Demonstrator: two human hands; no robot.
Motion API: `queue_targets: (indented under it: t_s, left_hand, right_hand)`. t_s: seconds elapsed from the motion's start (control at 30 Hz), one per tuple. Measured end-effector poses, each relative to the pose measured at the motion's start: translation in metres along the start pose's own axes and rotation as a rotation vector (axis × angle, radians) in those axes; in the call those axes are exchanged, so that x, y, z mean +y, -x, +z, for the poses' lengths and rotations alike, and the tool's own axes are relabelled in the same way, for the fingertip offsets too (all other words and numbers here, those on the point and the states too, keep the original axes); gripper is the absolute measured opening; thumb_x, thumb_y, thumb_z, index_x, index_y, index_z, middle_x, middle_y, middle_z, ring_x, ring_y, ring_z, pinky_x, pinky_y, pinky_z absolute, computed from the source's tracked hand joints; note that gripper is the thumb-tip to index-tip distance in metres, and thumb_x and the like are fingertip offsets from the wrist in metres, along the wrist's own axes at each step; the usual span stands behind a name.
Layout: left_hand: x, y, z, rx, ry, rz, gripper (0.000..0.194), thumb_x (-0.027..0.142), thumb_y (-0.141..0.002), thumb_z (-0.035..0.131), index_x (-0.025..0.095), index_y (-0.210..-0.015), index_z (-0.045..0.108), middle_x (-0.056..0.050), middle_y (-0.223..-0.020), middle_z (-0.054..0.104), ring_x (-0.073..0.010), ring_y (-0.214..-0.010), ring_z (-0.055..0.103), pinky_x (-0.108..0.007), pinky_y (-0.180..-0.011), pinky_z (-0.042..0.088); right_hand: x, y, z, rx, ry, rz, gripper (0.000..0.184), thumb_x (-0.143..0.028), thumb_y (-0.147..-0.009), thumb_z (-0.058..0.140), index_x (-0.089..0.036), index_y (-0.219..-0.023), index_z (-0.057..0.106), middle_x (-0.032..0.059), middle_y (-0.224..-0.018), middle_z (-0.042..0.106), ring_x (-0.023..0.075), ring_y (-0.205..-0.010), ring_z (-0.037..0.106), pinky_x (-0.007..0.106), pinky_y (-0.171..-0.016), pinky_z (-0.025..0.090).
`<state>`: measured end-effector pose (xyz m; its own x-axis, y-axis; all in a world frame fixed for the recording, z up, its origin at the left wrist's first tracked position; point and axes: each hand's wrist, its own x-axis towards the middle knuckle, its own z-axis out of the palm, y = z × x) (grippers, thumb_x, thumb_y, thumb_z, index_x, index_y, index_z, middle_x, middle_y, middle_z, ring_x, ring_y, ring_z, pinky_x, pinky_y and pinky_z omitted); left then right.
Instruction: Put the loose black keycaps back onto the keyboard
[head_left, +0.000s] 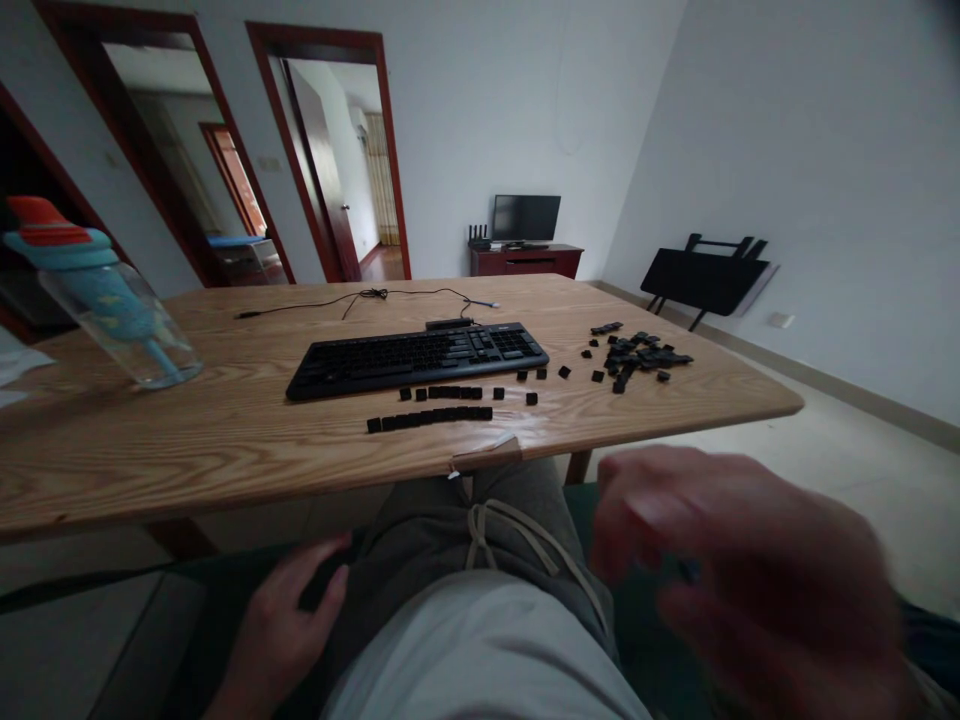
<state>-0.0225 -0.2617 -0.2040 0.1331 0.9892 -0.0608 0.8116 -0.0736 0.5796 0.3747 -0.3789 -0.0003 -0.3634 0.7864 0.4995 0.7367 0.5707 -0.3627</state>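
Observation:
My left hand [289, 620] rests beside my left thigh, thumb and index finger apart, holding nothing that shows. Raised off the right front edge of the table is my right hand [742, 560], smeared by motion; its fingers look bent, and I cannot make out whether anything is in them. On the table lies a black keyboard [420, 358], with a row of loose black keycaps [435, 417] in front of it. A shorter, broken row of keycaps [455, 393] sits between that row and the keyboard. A heap of keycaps [637, 355] lies to the right.
A clear water bottle [127, 320] with a red and blue lid stands at the table's left. Behind the keyboard runs a thin black cable [375, 294]. The wooden table [225, 440] has a damaged front edge. A folded black table [705, 280] leans near the right wall.

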Motion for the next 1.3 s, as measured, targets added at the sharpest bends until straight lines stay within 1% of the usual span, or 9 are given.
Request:
queue_targets:
  t_s: [0.13,0.3,0.5,0.83,0.97,1.07,1.13,1.2,1.3]
  left_hand:
    - [0.006,-0.018,0.075,-0.251,0.052,-0.088,0.083,0.062,-0.084,0.038,0.038,-0.162,0.021,-0.002,-0.166,0.03,-0.0229,-0.153,0.007,-0.043,-0.126,0.019]
    - [-0.001,-0.021,0.108,-0.144,0.205,-0.038,0.078,0.056,-0.093,0.034,0.019,-0.161,0.023,-0.011,-0.171,0.004,-0.028,-0.154,0.003,-0.047,-0.125,0.016]
    - [-0.005,-0.025,0.113,-0.078,0.175,0.056,0.064,0.045,-0.096,0.036,0.025,-0.156,0.038,-0.005,-0.17,0.016,-0.0277,-0.154,0.013,-0.046,-0.124,0.024]
    - [-0.021,-0.019,0.113,-0.015,0.128,-0.004,0.062,0.043,-0.087,0.048,0.027,-0.147,0.052,-0.008,-0.167,0.028,-0.0314,-0.15,0.027,-0.049,-0.119,0.035]
    - [0.008,-0.003,0.065,0.145,0.033,0.096,0.053,0.039,-0.083,0.055,0.023,-0.132,0.066,-0.012,-0.158,0.043,-0.0342,-0.14,0.047,-0.048,-0.112,0.045]
    - [0.045,0.013,-0.018,0.143,-0.012,0.513,0.037,0.033,-0.085,0.059,0.038,-0.119,0.072,-0.001,-0.135,0.067,-0.0264,-0.122,0.065,-0.04,-0.103,0.055]
    - [0.075,0.012,-0.082,0.267,-0.028,0.759,0.046,0.026,-0.083,0.062,0.048,-0.123,0.068,0.004,-0.12,0.074,-0.0221,-0.109,0.071,-0.035,-0.094,0.06]
    - [0.107,-0.009,-0.139,0.496,-0.022,0.9,0.047,0.029,-0.08,0.063,0.052,-0.121,0.066,0.006,-0.104,0.076,-0.0228,-0.097,0.072,-0.039,-0.088,0.061]
    - [0.147,-0.076,-0.197,0.647,-0.014,0.778,0.029,0.037,-0.081,0.065,0.037,-0.109,0.07,0.002,-0.094,0.073,-0.022,-0.079,0.069,-0.043,-0.08,0.06]
  right_hand:
    - [0.089,-0.004,-0.013,0.294,0.076,0.271,0.034,-0.036,-0.095,0.052,-0.024,-0.122,0.069,0.0072,-0.09,0.071,0.0187,-0.069,0.064,0.032,-0.061,0.054]
    - [0.175,0.037,-0.014,0.402,0.201,0.621,0.038,-0.044,-0.088,0.06,-0.017,-0.111,0.073,0.0072,-0.083,0.071,0.0166,-0.06,0.062,0.03,-0.055,0.05]
    - [0.183,0.026,-0.013,0.401,0.398,0.596,0.04,-0.045,-0.09,0.055,-0.019,-0.112,0.076,0.0087,-0.094,0.073,0.0179,-0.063,0.061,0.034,-0.066,0.05]
    - [0.196,-0.027,-0.013,0.053,0.489,0.596,0.031,-0.037,-0.084,0.056,-0.023,-0.103,0.076,0.0075,-0.094,0.073,0.0196,-0.066,0.062,0.031,-0.06,0.045]
    - [0.181,-0.047,-0.021,0.065,0.435,0.48,0.019,-0.035,-0.078,0.063,-0.021,-0.089,0.07,0.006,-0.081,0.072,0.0183,-0.062,0.06,0.029,-0.056,0.041]
    - [0.165,-0.088,-0.025,0.099,0.242,0.293,0.022,-0.034,-0.083,0.061,-0.021,-0.099,0.069,0.0055,-0.085,0.072,0.0157,-0.062,0.059,0.027,-0.057,0.043]
    - [0.159,-0.128,-0.021,0.082,0.138,0.214,0.023,-0.034,-0.086,0.06,-0.02,-0.102,0.07,0.0056,-0.087,0.073,0.0144,-0.063,0.059,0.025,-0.057,0.044]
    - [0.161,-0.169,-0.01,0.059,0.087,0.172,0.023,-0.032,-0.087,0.061,-0.019,-0.102,0.073,0.006,-0.089,0.074,0.0142,-0.066,0.06,0.024,-0.059,0.044]
    - [0.176,-0.216,0.014,0.026,0.029,0.183,0.027,-0.03,-0.09,0.061,-0.018,-0.108,0.076,0.007,-0.091,0.075,0.0153,-0.073,0.063,0.025,-0.064,0.046]
